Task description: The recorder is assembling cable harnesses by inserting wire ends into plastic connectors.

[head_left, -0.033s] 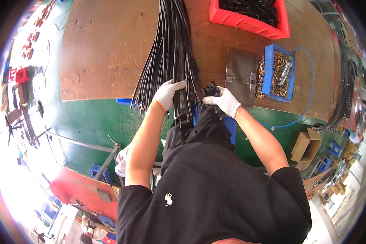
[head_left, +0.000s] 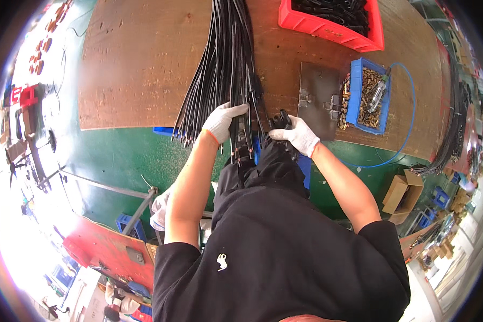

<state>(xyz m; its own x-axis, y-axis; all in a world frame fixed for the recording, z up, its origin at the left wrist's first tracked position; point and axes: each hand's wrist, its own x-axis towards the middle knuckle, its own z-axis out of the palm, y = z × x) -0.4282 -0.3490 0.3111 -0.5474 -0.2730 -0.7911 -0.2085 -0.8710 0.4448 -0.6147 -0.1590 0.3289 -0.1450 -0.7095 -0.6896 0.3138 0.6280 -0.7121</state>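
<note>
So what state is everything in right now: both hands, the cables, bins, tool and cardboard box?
Left grip: gloved, at the black cables, fingers partly hidden
Right grip: gloved, closed on black tubular parts
Black cables: fanned out, ends past the table edge
Red bin: open-topped, full of black pieces
Blue bin: open-topped, holding brass-coloured fittings
Tool: lying over the fittings
Cardboard box: open

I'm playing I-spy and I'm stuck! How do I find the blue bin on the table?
On the brown table, look right of the black cables. In the picture, the blue bin sits below the red bin. The red one holds black parts; the blue one holds brassy bits with a silver tool on top.
</note>
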